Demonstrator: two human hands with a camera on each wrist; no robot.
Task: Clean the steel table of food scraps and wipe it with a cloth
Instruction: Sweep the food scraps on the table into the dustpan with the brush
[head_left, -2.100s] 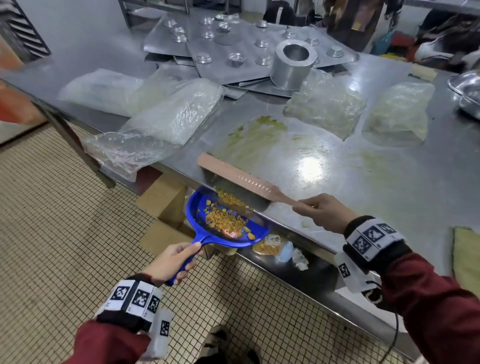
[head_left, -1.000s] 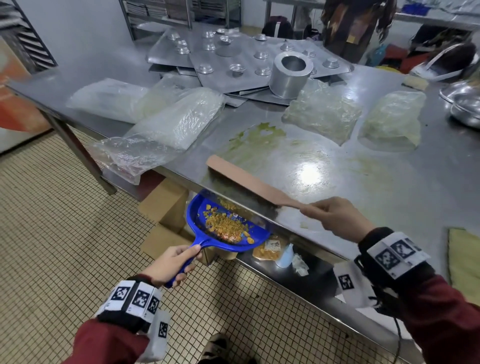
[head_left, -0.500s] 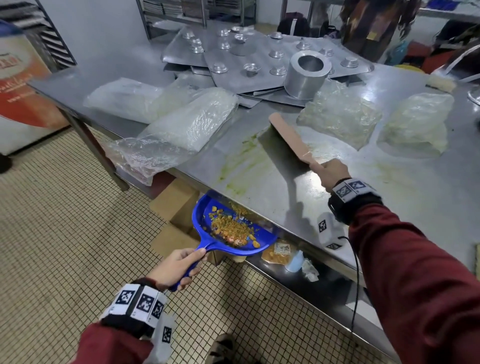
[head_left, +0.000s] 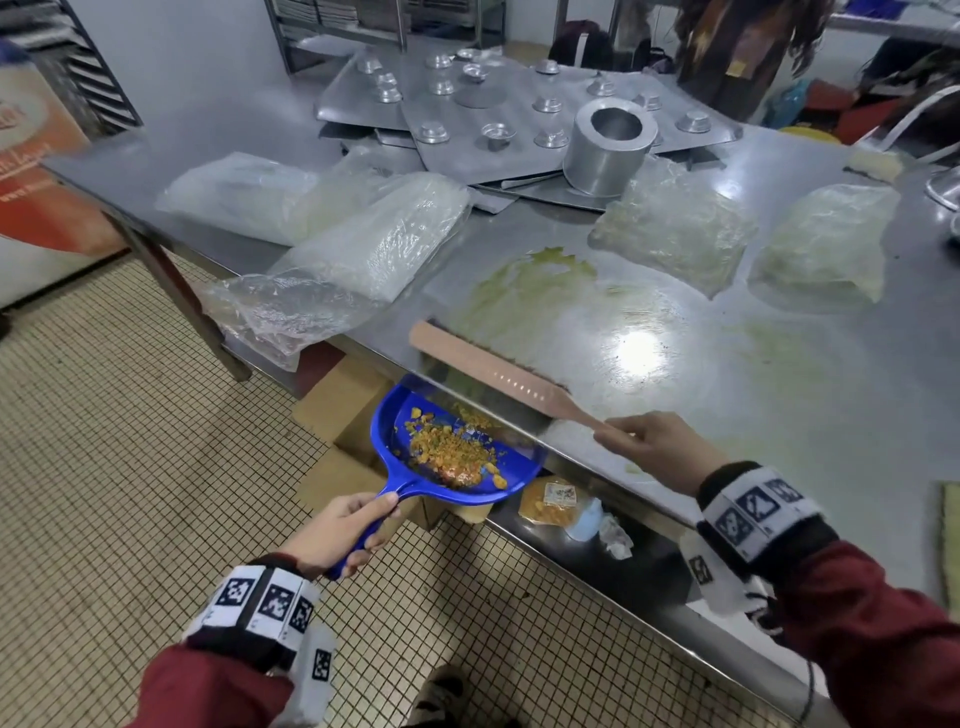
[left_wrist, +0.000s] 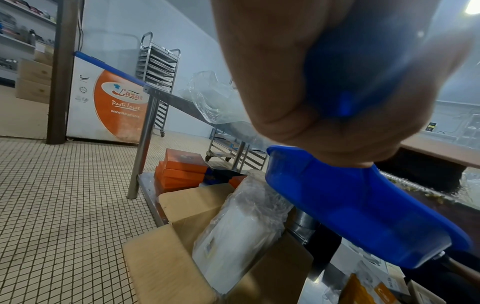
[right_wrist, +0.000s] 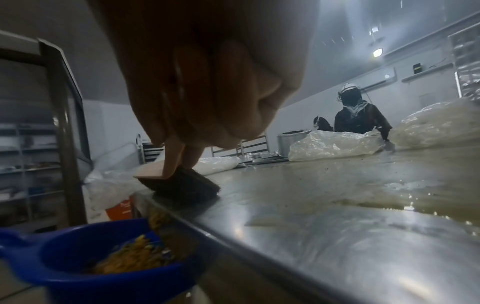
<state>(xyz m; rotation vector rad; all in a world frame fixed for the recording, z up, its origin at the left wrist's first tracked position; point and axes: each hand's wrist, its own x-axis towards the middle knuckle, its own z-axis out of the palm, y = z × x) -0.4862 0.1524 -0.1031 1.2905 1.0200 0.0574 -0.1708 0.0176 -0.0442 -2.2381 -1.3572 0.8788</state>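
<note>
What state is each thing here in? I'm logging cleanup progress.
left hand: grips dustpan handle
dustpan: below table edge, holds orange scraps
right hand: grips brush handle
brush: bristles on table, at edge
steel table: smeared green
plastic bags: lying on table

We see the steel table (head_left: 779, 415) smeared green beyond our right grip (head_left: 657, 449); orange scraps (head_left: 452, 454) fill the blue dustpan (head_left: 395, 431) beside it.
</note>
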